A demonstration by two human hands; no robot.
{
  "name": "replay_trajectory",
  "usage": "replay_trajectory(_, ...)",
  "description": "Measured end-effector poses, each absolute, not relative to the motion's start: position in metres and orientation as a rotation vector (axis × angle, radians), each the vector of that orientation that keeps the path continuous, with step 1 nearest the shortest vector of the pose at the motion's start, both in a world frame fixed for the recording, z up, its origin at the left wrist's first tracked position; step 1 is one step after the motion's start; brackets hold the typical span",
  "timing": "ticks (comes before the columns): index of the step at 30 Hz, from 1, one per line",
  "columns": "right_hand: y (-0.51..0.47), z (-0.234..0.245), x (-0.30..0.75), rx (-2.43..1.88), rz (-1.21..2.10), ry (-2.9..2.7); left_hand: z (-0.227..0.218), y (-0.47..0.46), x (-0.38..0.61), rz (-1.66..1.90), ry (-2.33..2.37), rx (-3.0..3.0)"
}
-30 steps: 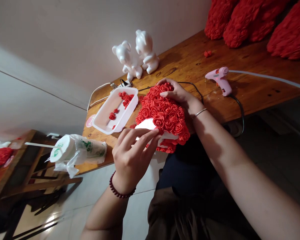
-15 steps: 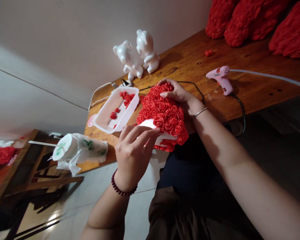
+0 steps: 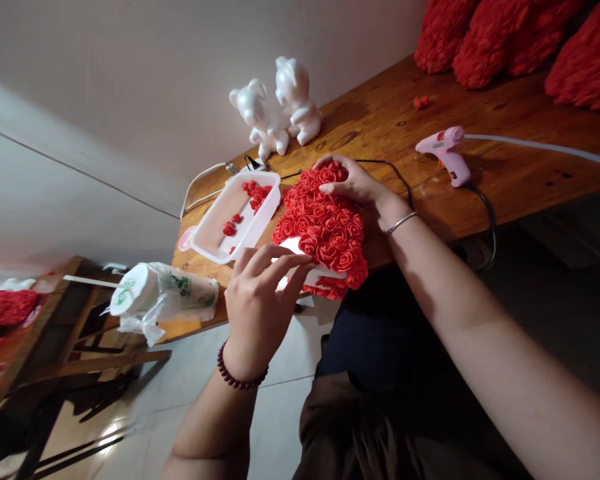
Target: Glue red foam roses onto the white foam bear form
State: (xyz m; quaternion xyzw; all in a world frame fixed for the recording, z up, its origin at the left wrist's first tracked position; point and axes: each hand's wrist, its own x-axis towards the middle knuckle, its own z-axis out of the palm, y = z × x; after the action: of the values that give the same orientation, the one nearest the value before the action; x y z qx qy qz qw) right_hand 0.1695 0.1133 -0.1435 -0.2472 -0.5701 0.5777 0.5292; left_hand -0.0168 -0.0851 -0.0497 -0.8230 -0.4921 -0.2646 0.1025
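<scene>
A white foam bear figure densely covered in red foam roses (image 3: pixel 325 227) lies in front of me at the table's edge, with a bare white foam patch (image 3: pixel 291 247) on one side. My right hand (image 3: pixel 353 183) grips the rose-covered top from above. My left hand (image 3: pixel 263 300) rests its fingertips on the white patch, holding nothing I can see. A pink hot glue gun (image 3: pixel 445 153) lies on the table beyond my right hand, out of reach of its fingers.
A white plastic tray (image 3: pixel 235 217) of loose red foam roses stands left of the figure. Two bare white foam bears (image 3: pixel 275 107) stand by the wall. Finished red rose shapes (image 3: pixel 485 40) lie at the far end of the wooden table (image 3: pixel 380 113). A bagged cup stack (image 3: pixel 163 297) overhangs the table edge.
My left hand's fingers have shifted slightly along the white foam patch. The rose-covered figure has moved a little toward the tray, and the whole view has drifted slightly.
</scene>
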Motion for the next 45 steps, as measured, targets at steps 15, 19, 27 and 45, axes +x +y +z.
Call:
replay_trajectory(15, 0.117, -0.146, 0.172, -0.634, 1.376, -1.379, -0.083, -0.083, -0.03, -0.95, -1.15, -2.363)
replay_trajectory(19, 0.115, -0.144, 0.172, -0.608, 1.369, -1.382, -0.065, -0.081, -0.013, -1.079, -1.327, -2.417)
replay_trajectory(27, 0.11, -0.141, 0.173, -0.603, 1.397, -1.361, -0.046, -0.07, 0.001, -0.931, -1.548, -2.389)
replay_trajectory(45, 0.112, -0.141, 0.167, -0.531, 1.444, -1.301, -0.064, -0.056, -0.021, -1.067, -1.6, -2.432)
